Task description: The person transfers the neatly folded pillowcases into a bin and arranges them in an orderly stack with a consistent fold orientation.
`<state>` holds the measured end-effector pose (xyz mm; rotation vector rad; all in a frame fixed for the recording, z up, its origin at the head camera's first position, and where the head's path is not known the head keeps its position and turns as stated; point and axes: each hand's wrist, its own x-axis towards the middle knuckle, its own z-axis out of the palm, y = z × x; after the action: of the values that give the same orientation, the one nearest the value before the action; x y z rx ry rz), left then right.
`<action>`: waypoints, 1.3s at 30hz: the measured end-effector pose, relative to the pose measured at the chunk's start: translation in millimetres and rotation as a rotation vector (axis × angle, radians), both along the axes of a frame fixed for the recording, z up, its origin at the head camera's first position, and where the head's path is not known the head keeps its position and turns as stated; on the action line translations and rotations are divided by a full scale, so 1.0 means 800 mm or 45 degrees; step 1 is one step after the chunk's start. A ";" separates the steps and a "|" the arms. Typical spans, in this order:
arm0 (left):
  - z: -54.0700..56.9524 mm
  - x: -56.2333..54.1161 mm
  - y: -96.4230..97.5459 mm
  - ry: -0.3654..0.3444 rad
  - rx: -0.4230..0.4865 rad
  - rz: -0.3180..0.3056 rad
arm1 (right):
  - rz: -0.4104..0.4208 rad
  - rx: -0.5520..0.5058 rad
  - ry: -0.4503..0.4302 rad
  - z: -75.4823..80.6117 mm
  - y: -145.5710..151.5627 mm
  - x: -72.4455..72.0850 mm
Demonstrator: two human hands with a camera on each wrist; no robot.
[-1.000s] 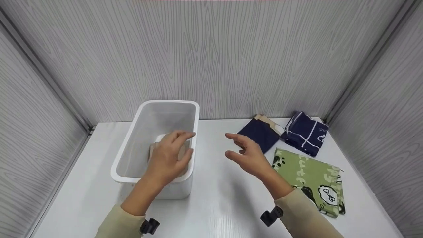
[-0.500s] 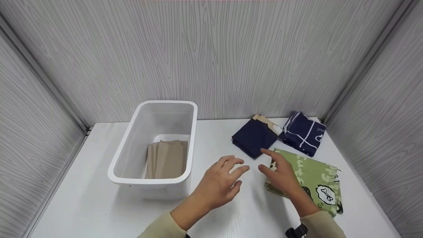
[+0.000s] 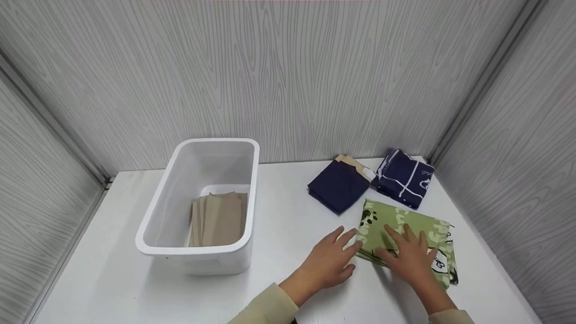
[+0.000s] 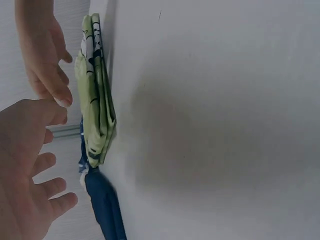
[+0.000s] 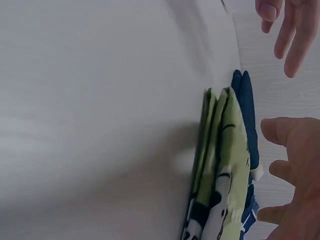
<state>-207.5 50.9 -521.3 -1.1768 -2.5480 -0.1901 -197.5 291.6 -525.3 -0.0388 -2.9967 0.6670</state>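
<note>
A green folded cloth (image 3: 382, 220) printed with white letters and black paw marks lies on the right of the table. My right hand (image 3: 409, 256) hovers over it, fingers spread; the right wrist view shows a gap between the fingers and the folded layers (image 5: 220, 165). At the cloth's left edge is my left hand (image 3: 330, 258), its fingers apart and slightly bent, holding nothing. In the left wrist view the left hand (image 4: 30, 170) is above the table beside the cloth (image 4: 95, 100), with the right hand (image 4: 45, 60) near it.
A white bin (image 3: 153, 207) stands on the left, with folded brown cloths (image 3: 222, 218) inside. Behind the green cloth lie a dark navy folded cloth (image 3: 339, 184) with a beige edge and a navy one (image 3: 405, 177) with white lines. Grey wood-grain panels (image 3: 270, 81) enclose the table.
My left hand has moved from over the bin rightward to the green cloth's left edge. The right hand has moved right, over the green cloth. The view has shifted slightly.
</note>
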 end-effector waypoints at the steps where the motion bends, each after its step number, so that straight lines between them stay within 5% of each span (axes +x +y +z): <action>1: -0.004 0.000 0.007 -0.046 -0.040 0.014 | -0.021 0.045 -0.053 -0.003 0.003 0.002; 7: -0.022 -0.002 0.037 -0.303 -0.204 0.075 | -0.037 0.099 -0.203 -0.030 0.009 0.009; 15: -0.040 -0.003 0.033 -0.382 -0.196 0.088 | 0.016 0.179 -0.140 -0.055 -0.003 0.017; 30: -0.048 -0.005 -0.004 -0.534 -0.001 0.125 | 0.123 0.172 -0.206 -0.054 -0.027 0.024; 35: -0.048 0.002 -0.004 -0.691 0.230 0.087 | 0.136 0.162 -0.238 -0.050 -0.028 0.029; 39: -0.047 0.002 0.000 -0.888 0.698 0.017 | 0.125 0.154 -0.277 -0.046 -0.036 0.033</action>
<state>-205.7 51.2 -559.2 -0.9731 -2.7390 -1.4071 -171.1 263.2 -562.3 0.0461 -3.2608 0.5193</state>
